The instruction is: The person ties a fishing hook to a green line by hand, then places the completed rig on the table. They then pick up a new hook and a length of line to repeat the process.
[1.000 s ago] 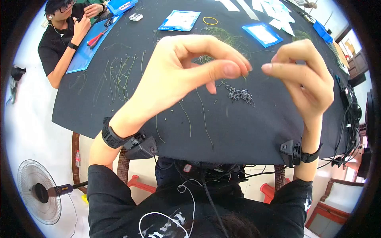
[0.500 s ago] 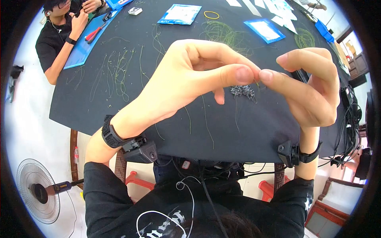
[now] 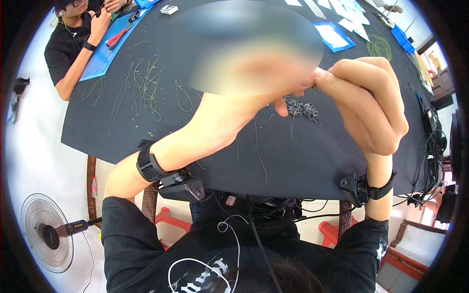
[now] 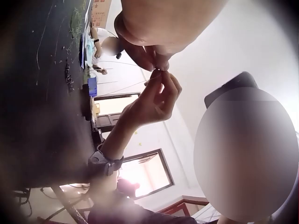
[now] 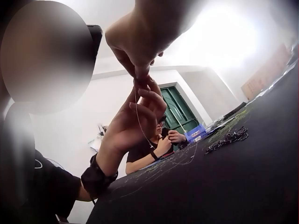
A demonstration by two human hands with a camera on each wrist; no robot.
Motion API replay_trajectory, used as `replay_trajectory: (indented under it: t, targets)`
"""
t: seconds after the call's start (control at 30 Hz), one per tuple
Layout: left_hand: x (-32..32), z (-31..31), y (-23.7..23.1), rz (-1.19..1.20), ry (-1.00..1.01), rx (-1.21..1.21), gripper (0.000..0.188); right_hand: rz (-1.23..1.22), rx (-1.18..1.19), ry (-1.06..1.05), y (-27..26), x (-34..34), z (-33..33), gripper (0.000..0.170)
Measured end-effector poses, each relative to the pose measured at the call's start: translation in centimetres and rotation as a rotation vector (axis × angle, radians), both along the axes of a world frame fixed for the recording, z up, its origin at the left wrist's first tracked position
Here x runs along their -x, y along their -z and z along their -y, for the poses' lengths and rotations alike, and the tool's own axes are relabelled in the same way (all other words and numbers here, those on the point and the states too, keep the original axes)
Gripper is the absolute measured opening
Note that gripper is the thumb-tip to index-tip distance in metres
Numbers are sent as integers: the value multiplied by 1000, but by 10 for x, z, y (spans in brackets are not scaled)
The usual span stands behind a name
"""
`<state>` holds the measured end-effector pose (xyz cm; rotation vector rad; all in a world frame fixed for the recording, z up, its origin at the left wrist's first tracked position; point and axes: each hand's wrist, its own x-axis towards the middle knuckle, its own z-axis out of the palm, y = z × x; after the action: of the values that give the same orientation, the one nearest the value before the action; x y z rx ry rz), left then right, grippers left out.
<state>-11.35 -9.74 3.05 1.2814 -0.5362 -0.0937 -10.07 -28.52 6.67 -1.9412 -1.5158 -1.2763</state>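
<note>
My left hand (image 3: 227,115) and right hand (image 3: 369,102) meet at the fingertips above the table. A blur covers much of the left hand in the head view. Between thumb and finger, the left hand (image 5: 126,121) pinches a thin line (image 5: 138,116), which hangs down past its palm in the right wrist view. The right hand (image 4: 154,102) pinches at the same spot, where the fingertips hide the line's end. Below them on the table lies a heap of small metal hooks (image 3: 303,110).
Loose greenish lines (image 3: 146,93) lie across the dark table (image 3: 312,161). A coil of line (image 3: 378,47) and a blue-edged packet (image 3: 334,36) lie farther back. At the left, another person (image 3: 68,63) works beside a blue board (image 3: 105,56) with red-handled pliers (image 3: 117,38).
One second ago the hands were apart, the left holding the line's end. The right hand came in to the left fingertips, and both now stay together there.
</note>
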Motion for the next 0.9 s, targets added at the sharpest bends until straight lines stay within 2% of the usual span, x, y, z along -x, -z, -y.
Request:
replay_trajectory:
  t: [0.37, 0.43, 0.57, 0.63, 0.67, 0.7, 0.77, 0.8, 0.83, 0.9]
  targets:
    - [1, 3, -2, -73, 67, 22, 21, -153, -31, 32, 3, 0, 0, 25]
    - [-1, 0, -2, -51, 73, -84, 21, -173, -22, 33, 1, 0, 2, 26]
    - [-5, -2, -1, 29, 20, -97, 19, -181, 10, 47, 2, -2, 4, 24]
    - [-6, -5, -3, 53, -91, -160, 17, -521, -139, 106, 7, 1, 1, 20]
    - [-6, -6, -3, 54, -92, -161, 17, -726, -151, 40, 9, -1, 4, 24]
    - [-7, -6, -3, 103, -153, -203, 18, -725, -152, 39, 9, 0, 4, 24]
    - [-8, -7, -3, 155, -215, -244, 18, -1213, -27, -115, 9, 4, 3, 28]
    - [-10, -7, -1, 188, -215, -234, 17, -1345, -12, -117, 12, 6, 0, 31]
    - [-11, -8, -1, 222, -216, -223, 16, -1191, -37, -198, 26, 2, -5, 21]
    - [-12, -9, -1, 249, -233, -244, 17, -1299, 39, -269, 30, -1, -5, 18]
